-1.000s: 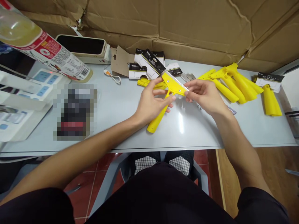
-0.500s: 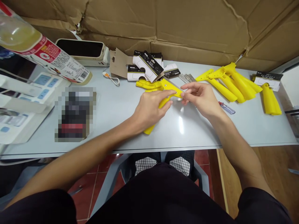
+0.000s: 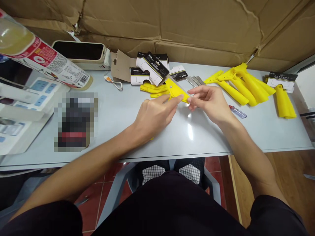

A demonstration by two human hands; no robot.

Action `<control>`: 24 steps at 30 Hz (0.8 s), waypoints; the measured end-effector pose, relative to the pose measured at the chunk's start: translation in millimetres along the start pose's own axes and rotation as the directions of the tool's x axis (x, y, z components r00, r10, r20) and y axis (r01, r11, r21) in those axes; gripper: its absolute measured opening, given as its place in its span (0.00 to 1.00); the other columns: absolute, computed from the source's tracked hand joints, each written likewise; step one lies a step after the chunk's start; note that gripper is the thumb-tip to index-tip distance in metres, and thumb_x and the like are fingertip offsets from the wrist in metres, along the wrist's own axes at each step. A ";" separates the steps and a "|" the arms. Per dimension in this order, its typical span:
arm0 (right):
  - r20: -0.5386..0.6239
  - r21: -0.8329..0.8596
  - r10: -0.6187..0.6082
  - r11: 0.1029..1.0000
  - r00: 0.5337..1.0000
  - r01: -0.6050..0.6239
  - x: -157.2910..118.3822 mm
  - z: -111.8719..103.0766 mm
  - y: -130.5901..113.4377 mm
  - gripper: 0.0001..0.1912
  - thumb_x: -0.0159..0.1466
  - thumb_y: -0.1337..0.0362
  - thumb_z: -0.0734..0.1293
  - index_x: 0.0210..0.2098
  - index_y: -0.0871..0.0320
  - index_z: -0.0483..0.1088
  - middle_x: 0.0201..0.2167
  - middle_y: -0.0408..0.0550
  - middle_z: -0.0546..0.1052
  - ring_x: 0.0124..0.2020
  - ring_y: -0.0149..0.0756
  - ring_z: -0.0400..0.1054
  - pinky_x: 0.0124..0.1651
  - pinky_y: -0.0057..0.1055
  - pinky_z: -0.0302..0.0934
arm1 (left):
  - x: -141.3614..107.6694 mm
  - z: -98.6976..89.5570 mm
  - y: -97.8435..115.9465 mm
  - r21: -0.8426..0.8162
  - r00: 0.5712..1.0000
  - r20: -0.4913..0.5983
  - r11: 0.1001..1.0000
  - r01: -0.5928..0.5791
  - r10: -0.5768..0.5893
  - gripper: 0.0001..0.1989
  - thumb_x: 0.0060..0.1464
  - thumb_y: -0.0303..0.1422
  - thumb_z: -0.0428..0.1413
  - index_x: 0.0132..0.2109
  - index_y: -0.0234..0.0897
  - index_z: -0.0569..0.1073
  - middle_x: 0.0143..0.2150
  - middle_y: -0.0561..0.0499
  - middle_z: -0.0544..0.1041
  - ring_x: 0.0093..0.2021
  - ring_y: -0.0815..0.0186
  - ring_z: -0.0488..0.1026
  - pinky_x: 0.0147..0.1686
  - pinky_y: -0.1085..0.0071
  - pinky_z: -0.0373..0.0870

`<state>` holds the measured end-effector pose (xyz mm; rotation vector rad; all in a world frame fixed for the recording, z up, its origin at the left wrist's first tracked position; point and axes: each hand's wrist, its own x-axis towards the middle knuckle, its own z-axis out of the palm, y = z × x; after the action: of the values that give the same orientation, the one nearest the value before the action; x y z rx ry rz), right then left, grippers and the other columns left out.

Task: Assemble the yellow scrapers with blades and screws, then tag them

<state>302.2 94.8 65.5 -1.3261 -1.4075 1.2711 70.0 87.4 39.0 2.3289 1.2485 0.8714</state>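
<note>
My left hand [image 3: 155, 114] is wrapped round a yellow plastic scraper [image 3: 175, 89], whose handle is mostly hidden beneath the palm. A screw shows near its upper corner, and a thin metal blade edge runs along its far side. At the lower right corner of the head, my right hand [image 3: 209, 101] pinches the scraper between thumb and fingers. Just behind it, other yellow plastic handles [image 3: 152, 88] lie on the table. Several flat metal blades [image 3: 195, 81] rest beyond my right fingers. A screwdriver [image 3: 237, 111] with a clear handle lies right of my right hand.
Black-and-white packaging cards [image 3: 154, 70] are heaped at the back. More yellow handles [image 3: 242, 85] are piled on the right, near a carded yellow piece [image 3: 285, 101]. A bottle [image 3: 56, 62], a phone [image 3: 78, 50] and a blurred dark item [image 3: 75, 123] stand left. Cardboard [image 3: 123, 19] walls the back.
My left hand has shifted slightly left and closed further over the scraper's handle, covering more of it. The right hand keeps its pinch at the corner. The view has moved slightly.
</note>
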 end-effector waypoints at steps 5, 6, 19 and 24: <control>-0.010 -0.012 0.014 1.000 1.000 -0.014 0.2 -0.9 -0.4 0.23 0.53 0.48 0.86 0.40 0.51 0.80 0.28 0.44 0.83 0.29 0.43 0.80 0.42 0.46 0.80 | -1.4 -0.5 1.2 -0.045 0.999 -0.039 0.999 0.013 -0.015 0.19 0.65 0.32 0.60 0.59 0.50 0.86 0.41 0.45 0.85 0.44 0.54 0.81 0.45 0.62 0.76; -0.010 -0.007 0.006 1.000 1.000 -0.006 0.4 -1.2 -0.1 0.23 0.53 0.48 0.86 0.41 0.51 0.80 0.28 0.44 0.83 0.29 0.43 0.80 0.42 0.46 0.80 | -1.2 -1.0 1.6 -0.048 0.999 -0.040 0.999 0.014 -0.016 0.19 0.65 0.32 0.60 0.58 0.50 0.86 0.42 0.45 0.85 0.44 0.54 0.82 0.45 0.62 0.77; 0.016 -0.314 -0.211 0.927 0.977 0.205 -5.0 -58.3 -21.2 0.22 0.69 0.41 0.75 0.46 0.52 0.85 0.36 0.49 0.85 0.30 0.38 0.78 0.36 0.40 0.75 | 9.9 -3.9 8.6 -0.749 0.927 0.286 0.546 0.374 -0.243 0.22 0.57 0.43 0.73 0.56 0.42 0.84 0.44 0.45 0.87 0.26 0.65 0.80 0.25 0.67 0.79; 0.275 -0.691 -0.061 0.682 0.960 0.241 -2.4 -96.0 -15.8 0.06 0.63 0.59 0.79 0.40 0.51 0.87 0.32 0.46 0.86 0.31 0.41 0.77 0.37 0.42 0.70 | 13.3 -5.0 8.8 -0.822 0.885 0.393 0.336 0.460 -0.249 0.28 0.53 0.45 0.75 0.56 0.43 0.76 0.46 0.44 0.86 0.26 0.63 0.82 0.24 0.67 0.79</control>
<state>393.3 106.6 97.6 -1.5329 -2.2925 0.7732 77.7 93.9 52.4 1.1319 0.7948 0.8148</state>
